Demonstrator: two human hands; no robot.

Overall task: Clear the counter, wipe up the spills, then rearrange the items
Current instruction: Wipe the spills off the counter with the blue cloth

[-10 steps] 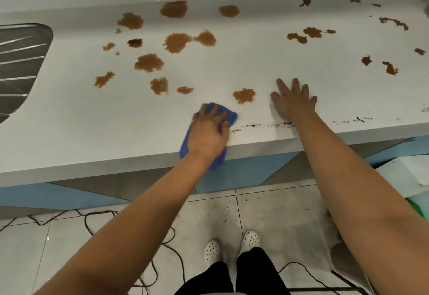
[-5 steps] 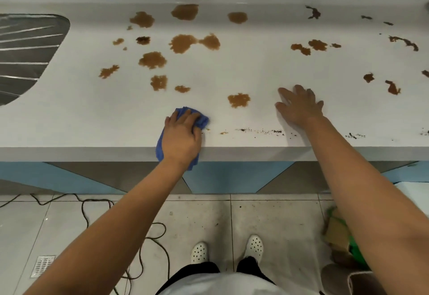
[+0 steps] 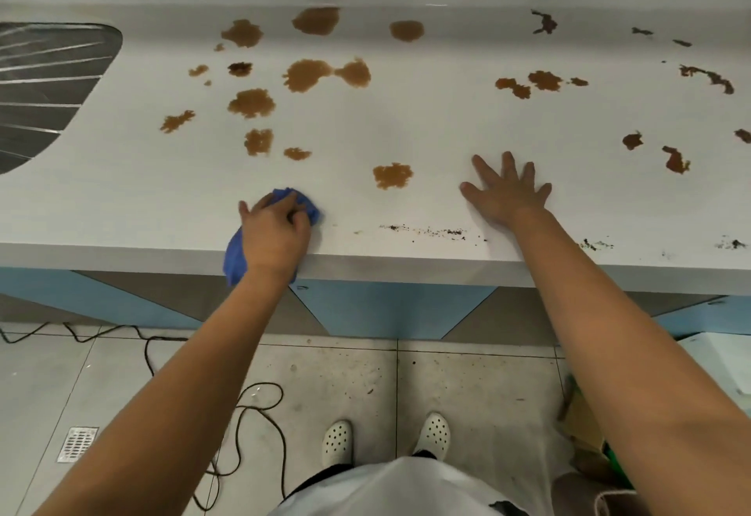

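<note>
My left hand [image 3: 274,235] grips a bunched blue cloth [image 3: 302,203] at the front edge of the white counter [image 3: 122,190]; part of the cloth hangs over the edge. My right hand [image 3: 506,190] lies flat on the counter, fingers spread, holding nothing. Several brown spills mark the counter, the nearest brown spill [image 3: 392,175] lying between my two hands. A line of dark crumbs [image 3: 426,230] runs along the front edge between the hands.
A metal sink drainboard [image 3: 44,84] sits at the far left of the counter. Darker stains [image 3: 709,78] spread over the right end. On the tiled floor below lie a black cable [image 3: 252,406], a floor drain [image 3: 77,443] and a bin at the right [image 3: 589,434].
My left hand has dragged the cloth leftward along the front edge and bunched it up. My right hand has stayed flat at about the same spot.
</note>
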